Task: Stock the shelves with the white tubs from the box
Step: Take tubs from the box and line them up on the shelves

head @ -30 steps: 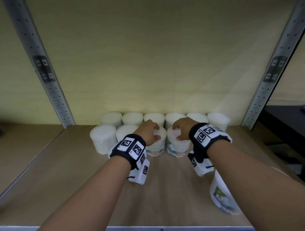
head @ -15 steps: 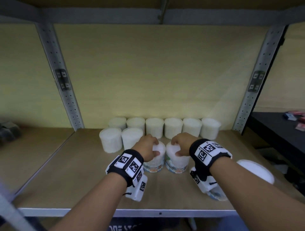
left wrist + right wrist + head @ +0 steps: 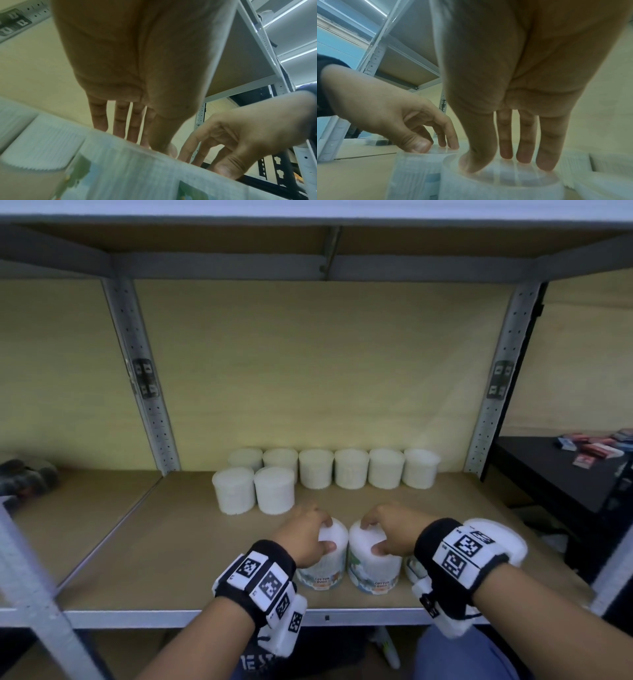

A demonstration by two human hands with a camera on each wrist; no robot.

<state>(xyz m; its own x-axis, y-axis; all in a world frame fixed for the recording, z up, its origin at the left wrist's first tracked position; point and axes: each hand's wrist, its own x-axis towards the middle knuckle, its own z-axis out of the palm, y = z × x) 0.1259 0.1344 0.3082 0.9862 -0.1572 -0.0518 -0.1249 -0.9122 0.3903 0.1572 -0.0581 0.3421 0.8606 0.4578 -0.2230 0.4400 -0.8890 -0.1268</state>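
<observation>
Two white tubs with coloured labels stand side by side near the front edge of the shelf board (image 3: 164,563). My left hand (image 3: 323,534) grips the top of the left tub (image 3: 323,570) from above, fingers on the far rim and thumb on the near side. In the same way my right hand (image 3: 371,537) grips the right tub (image 3: 375,570). The left wrist view shows the left hand (image 3: 154,139) on its tub (image 3: 137,169). The right wrist view shows the right hand (image 3: 505,162) on its lid (image 3: 496,186). A third tub (image 3: 496,539) sits by my right wrist, partly hidden.
Several white tubs (image 3: 351,469) line the back wall, and two more (image 3: 253,491) stand in front of them at the left. Grey uprights (image 3: 147,392) and an upper shelf (image 3: 325,265) frame the bay. A black table (image 3: 561,474) with small packets stands to the right.
Both hands have drawn their tubs back from beside the second row toward the shelf's front edge. The view has pulled back and now takes in the upper shelf.
</observation>
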